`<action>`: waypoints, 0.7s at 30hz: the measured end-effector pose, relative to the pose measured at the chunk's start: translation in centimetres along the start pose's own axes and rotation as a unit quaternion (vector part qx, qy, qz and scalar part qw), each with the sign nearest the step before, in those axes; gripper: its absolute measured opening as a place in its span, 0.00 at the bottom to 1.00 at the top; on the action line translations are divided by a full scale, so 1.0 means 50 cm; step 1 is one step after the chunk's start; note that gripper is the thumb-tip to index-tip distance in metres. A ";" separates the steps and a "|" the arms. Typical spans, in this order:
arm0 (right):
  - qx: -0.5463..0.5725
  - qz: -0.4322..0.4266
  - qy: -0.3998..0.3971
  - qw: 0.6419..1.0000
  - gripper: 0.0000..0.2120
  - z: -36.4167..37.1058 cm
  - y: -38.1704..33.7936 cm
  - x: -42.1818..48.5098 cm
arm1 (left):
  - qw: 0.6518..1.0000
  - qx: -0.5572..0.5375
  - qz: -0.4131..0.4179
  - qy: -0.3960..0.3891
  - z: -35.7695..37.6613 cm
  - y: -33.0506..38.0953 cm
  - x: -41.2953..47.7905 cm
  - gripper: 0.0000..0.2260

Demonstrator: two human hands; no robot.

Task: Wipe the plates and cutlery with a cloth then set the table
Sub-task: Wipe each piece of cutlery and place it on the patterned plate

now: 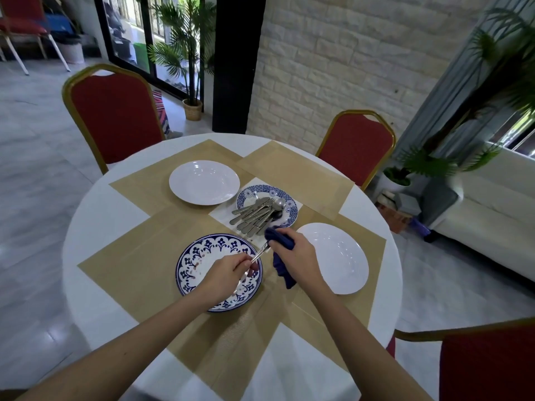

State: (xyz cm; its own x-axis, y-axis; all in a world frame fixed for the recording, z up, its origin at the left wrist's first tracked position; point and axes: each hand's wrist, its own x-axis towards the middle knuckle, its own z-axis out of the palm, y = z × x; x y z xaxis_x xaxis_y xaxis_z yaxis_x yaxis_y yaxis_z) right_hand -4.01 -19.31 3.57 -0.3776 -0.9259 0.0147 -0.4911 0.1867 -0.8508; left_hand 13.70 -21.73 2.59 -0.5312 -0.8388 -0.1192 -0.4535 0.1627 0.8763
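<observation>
Left hand (228, 273) pinches a thin metal utensil (260, 252) by one end, grip tight between thumb and fingers. Right hand (295, 253) has its grip curled round a dark blue cloth (282, 273), which wraps the utensil's other end; the cloth tail hangs below the hand. Can't tell if it's a fork, knife or spoon. Both hands are just on the near side of the small plate (254, 190), blue-patterned, which holds the cutlery pile (254, 217) with handles pointing near-left. Big plate (185, 270), blue floral rim, lies near-left of the small plate, partly under the left hand, reddish specks on its white centre. One white plate (204, 182) sits just far-left of the small plate, a second white plate (338, 256) near-right of it, beside the right hand. Tan mats (139, 256) lie all round the small plate on the white table (95, 227).
</observation>
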 end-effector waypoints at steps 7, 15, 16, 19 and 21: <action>0.230 0.141 0.064 0.961 0.06 -0.007 -0.011 0.002 | 0.978 0.207 0.030 -0.003 0.012 0.018 -0.005 0.12; 0.228 0.074 0.149 0.959 0.04 0.020 -0.009 -0.007 | 0.981 0.178 -0.062 -0.047 0.004 0.003 0.032 0.13; 0.196 0.042 0.124 0.972 0.05 0.025 -0.006 -0.015 | 0.988 0.124 -0.077 -0.048 0.000 0.001 0.033 0.13; 0.012 -0.084 0.012 0.996 0.08 0.039 0.008 -0.032 | 0.994 0.059 -0.075 -0.056 -0.012 0.010 0.036 0.13; -0.041 -0.121 0.001 0.992 0.09 0.044 0.007 -0.033 | 0.992 0.080 -0.063 -0.069 -0.018 0.017 0.033 0.14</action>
State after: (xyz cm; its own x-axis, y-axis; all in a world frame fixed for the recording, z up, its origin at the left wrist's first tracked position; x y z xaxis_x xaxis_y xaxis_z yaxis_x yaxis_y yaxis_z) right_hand -1.83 -18.42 2.09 -0.2423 -0.9462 0.2146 -0.6298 -0.0149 -0.7766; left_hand 13.07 -23.45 3.56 -0.5505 -0.7807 -0.2958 -0.6253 0.1508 0.7656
